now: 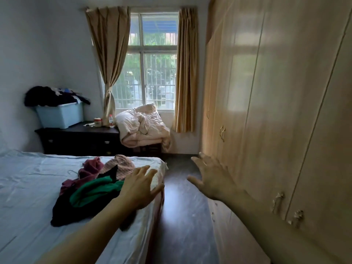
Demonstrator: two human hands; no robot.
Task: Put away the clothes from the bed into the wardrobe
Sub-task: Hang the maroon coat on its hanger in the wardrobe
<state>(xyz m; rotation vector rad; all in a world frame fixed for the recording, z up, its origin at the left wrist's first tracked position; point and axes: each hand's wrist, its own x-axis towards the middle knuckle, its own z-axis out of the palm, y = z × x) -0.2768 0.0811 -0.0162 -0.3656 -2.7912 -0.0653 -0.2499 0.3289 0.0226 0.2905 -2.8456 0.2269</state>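
A: Where are the clothes?

B: In a loose pile of clothes point(91, 189) near the right edge of the bed point(28, 197), on the pale blue sheet. A green garment point(95, 191) lies on top toward the front, a maroon one point(89, 168) behind it, a pinkish knit piece point(122, 165) at the back, and something dark point(62, 214) underneath at the near end. A thin wire hanger point(73, 172) lies on the sheet just beside the maroon garment.

A: And the hands?

B: Both are empty, with fingers straight and spread. The left hand point(138, 189) hovers over the right side of the pile, at the bed's edge. The right hand point(211, 178) is out over the dark floor, near the wardrobe point(276, 111).

A: Is the wardrobe open?

B: No, every door in view is closed (light wood, with small metal handles point(222, 132)), so its inside cannot be seen.

A: Any other containers?

B: A light blue plastic bin point(61, 116) stands on the dark dresser point(80, 140) by the far wall, heaped over its rim with dark clothing point(51, 97). Beside it on the dresser stand a small jar point(97, 121) and a clear bottle with a red cap point(111, 121). A rumpled cream duvet point(142, 126) is stacked under the window
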